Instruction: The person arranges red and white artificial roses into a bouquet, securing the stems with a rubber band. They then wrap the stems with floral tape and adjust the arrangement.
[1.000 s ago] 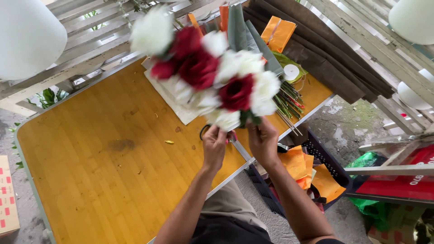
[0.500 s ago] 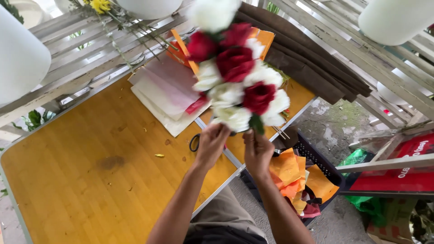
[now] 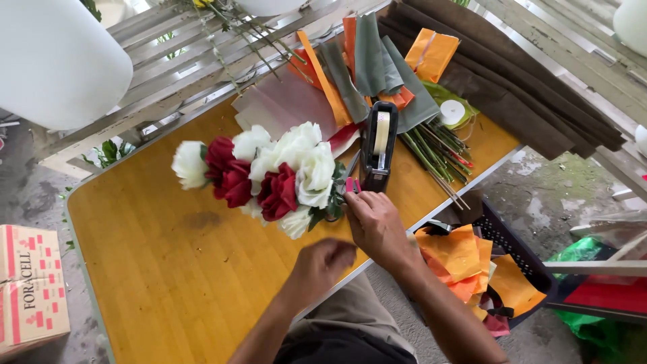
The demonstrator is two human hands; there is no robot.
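While the bouquet (image 3: 266, 175) of red and white roses lies on its side over the middle of the table (image 3: 155, 269), heads pointing left, the right hand (image 3: 375, 226) closes round its stem end at the right. Fingers curl tight on the stems, just beside a black tape dispenser (image 3: 378, 145) that stands right of the blooms. Left hand (image 3: 327, 261) hovers at the near table edge, blurred, loosely curled; whether it holds anything I cannot tell. Grey and orange wrapping sheets (image 3: 367, 64) lie at the far side, loose stems (image 3: 435, 152) right of the dispenser. Dark crate (image 3: 519, 253) with orange paper sits off the table's right edge. Cardboard box (image 3: 30, 290) far left.
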